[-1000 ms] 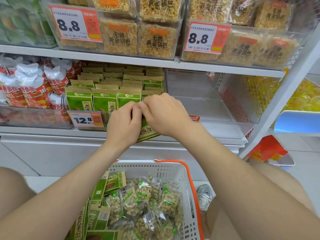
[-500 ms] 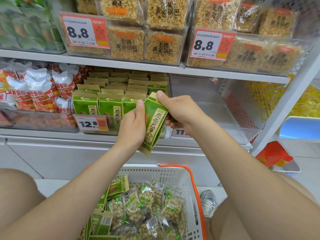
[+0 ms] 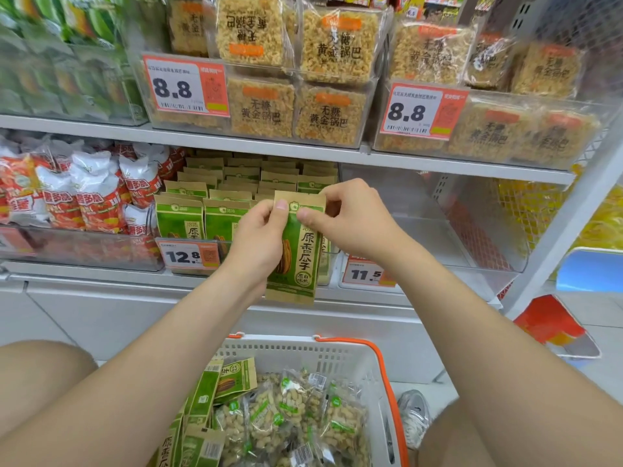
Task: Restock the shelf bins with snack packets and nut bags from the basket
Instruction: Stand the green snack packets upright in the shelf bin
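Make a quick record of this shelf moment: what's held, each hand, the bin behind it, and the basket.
held: one green packet, upright, in front of the bin
left hand: pinches its top left edge
right hand: pinches its top right corner
bin: rows of matching packets, tag reads 12.8
basket: more green packets, nut bags

Both hands (image 3: 303,230) pinch green seed packet (image 3: 298,254) upright before bin (image 3: 188,237).

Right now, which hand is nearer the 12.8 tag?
Left. The left hand is just right of the 12.8 tag; the right hand is farther right, beyond the packet.
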Tool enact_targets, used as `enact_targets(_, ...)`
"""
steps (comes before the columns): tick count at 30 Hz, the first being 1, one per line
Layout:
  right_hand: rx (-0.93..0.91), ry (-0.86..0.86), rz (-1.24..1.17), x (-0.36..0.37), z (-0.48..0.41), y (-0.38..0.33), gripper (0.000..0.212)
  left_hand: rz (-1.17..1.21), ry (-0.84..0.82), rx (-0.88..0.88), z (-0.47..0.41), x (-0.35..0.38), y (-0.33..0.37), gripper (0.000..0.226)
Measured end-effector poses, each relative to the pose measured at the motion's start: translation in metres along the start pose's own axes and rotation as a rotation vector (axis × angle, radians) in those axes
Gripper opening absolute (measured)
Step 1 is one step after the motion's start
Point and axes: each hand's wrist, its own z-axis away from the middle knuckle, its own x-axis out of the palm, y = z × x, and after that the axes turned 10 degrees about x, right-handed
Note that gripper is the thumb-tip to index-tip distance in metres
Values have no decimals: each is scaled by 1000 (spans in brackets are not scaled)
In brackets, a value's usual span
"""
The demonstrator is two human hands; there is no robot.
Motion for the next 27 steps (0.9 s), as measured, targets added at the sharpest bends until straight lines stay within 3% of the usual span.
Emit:
enact_targets(4, -52, 18, 6, -14, -6, -4, 32, -81, -87, 156, -10, -6, 10, 41)
enact_targets(9, -153, 344, 67, -25, -19, -3, 33, -496, -171, 448, -27, -10, 25, 48)
enact_targets(11, -210, 380, 62, -24, -23, 0, 30, -695, -174, 516, -34, -14, 22, 35)
enact_targets(13, -242, 374, 82, -18, -30, 5, 28, -920, -191, 534, -42, -19, 17, 20)
enact_targets(16, -242, 333, 77, -8, -41, 12, 22, -1152, -307, 486, -46, -28, 7, 35)
enact_targets(20, -215, 248, 71, -2, -51, 18, 13, -1253, -362, 459, -47, -34, -5, 47)
enact_targets(24, -89, 60, 254, 8, -62, 30, 22, -1318, -380, 434, -53, -34, -3, 46)
enact_targets(27, -36, 33, 273, 11, -66, 33, 19, -1376, -434, 368, -55, -37, -2, 52)
